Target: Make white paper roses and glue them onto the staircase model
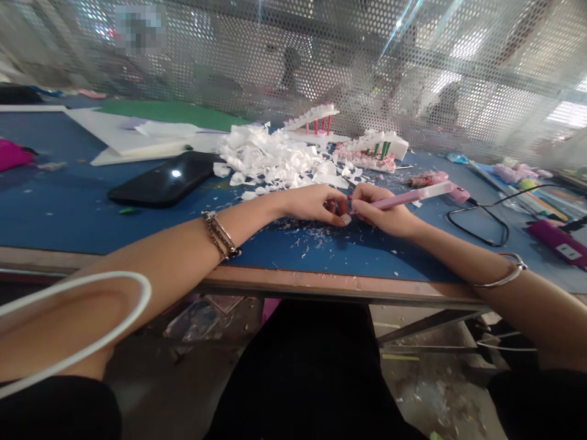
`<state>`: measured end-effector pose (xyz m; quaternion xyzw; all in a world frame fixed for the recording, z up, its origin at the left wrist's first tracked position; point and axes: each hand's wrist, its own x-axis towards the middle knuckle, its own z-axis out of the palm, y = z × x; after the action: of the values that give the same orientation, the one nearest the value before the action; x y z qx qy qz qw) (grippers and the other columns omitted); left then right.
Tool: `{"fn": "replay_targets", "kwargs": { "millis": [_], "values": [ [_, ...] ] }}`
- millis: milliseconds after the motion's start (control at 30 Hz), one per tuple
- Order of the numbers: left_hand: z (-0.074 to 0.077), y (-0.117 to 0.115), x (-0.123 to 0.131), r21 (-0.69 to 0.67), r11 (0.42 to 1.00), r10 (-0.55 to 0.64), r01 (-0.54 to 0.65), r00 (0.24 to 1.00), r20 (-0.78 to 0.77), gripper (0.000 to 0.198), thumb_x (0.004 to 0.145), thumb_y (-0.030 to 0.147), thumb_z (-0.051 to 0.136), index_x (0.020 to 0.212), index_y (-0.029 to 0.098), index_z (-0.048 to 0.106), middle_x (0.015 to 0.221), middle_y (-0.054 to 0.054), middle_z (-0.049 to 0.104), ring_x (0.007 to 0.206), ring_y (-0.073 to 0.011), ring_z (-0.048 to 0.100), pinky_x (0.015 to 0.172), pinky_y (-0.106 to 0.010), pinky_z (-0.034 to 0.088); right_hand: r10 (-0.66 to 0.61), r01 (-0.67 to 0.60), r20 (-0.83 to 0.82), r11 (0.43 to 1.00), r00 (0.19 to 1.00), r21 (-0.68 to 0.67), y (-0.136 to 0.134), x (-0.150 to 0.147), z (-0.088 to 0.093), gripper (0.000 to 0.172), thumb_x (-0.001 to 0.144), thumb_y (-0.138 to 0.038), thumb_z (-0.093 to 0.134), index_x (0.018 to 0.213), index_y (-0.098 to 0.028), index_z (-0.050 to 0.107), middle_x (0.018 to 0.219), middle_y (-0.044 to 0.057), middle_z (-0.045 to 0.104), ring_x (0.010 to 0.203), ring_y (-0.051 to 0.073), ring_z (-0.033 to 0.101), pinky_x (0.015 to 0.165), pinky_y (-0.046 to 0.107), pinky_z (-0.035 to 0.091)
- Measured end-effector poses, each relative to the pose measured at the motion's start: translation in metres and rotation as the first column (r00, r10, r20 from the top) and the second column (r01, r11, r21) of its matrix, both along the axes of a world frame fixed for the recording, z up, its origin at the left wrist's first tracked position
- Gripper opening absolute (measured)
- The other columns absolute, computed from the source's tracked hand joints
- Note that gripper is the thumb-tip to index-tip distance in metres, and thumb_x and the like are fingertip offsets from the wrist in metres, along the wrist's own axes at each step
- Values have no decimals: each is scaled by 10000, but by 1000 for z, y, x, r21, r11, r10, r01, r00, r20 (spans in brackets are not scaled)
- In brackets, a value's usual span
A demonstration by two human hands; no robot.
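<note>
My left hand (318, 205) rests low over the table with thumb and fingertips pinched on a small whitish piece (346, 219). Close beside it, my right hand (383, 211) grips a slim pink pen-shaped tool (408, 197), which slants up to the right; its working tip is hidden by my fingers. Tiny white shavings (316, 238) are scattered on the blue tabletop (270, 247) below both hands. Just beyond them lies a big heap of torn white paper scraps (279, 156).
Behind the heap stand small white racks with red sticks (323, 124) and green sticks (380, 150). A black phone (167, 180) lies left. To the right are a black cord (479, 208) and a purple power strip (557, 241). A perforated metal screen (339, 61) closes the back.
</note>
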<state>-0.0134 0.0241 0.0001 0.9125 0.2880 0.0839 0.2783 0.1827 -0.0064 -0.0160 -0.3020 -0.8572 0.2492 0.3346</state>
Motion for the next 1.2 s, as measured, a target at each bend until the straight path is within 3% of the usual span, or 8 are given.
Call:
{"fn": "replay_targets", "kwargs": {
  "millis": [167,600,767,933,1100,1200],
  "values": [
    [-1,1,0,21,1000,9,-9,1000,-2,334,702,460,615,816,149,574,724,-4,500,651,-107,455,601,-224,338,36,-39,93,999,995,32,-2,-1,2,199,870,-297,493,742,-144,508,658,-32,467,610,69,401,564,224,297],
    [-1,1,0,26,1000,5,-5,1000,22,321,690,433,613,821,143,578,737,-8,519,643,-104,467,601,-220,345,29,-35,143,999,989,42,-4,0,6,222,875,-319,490,753,-138,530,657,-29,482,619,72,404,574,222,291],
    [-1,2,0,25,1000,-3,3,1000,-1,324,696,440,614,840,150,605,725,-4,526,655,-106,475,608,-221,338,80,-79,87,997,993,-16,-2,1,4,273,887,-330,463,689,-145,501,616,-37,453,568,64,377,548,227,287],
    [-2,1,-1,21,1000,11,-11,1000,7,312,698,419,624,842,144,589,727,0,513,636,-95,456,597,-209,341,2,-1,56,1000,998,-18,-2,1,3,256,875,-341,482,712,-145,509,634,-29,459,581,71,387,548,229,291],
    [-1,1,1,14,1000,-3,3,1000,5,319,699,434,625,832,147,589,706,2,503,636,-99,460,593,-209,341,81,-79,68,996,994,-40,-1,0,2,273,881,-357,482,705,-151,514,618,-38,452,572,69,383,548,227,288],
    [-1,1,1,7,1000,11,-11,1000,3,339,692,442,629,855,146,596,717,0,507,640,-102,464,600,-213,344,50,-48,39,998,998,-51,-1,0,3,280,880,-361,478,697,-151,506,609,-35,458,566,70,391,542,228,291]
  ]
}}
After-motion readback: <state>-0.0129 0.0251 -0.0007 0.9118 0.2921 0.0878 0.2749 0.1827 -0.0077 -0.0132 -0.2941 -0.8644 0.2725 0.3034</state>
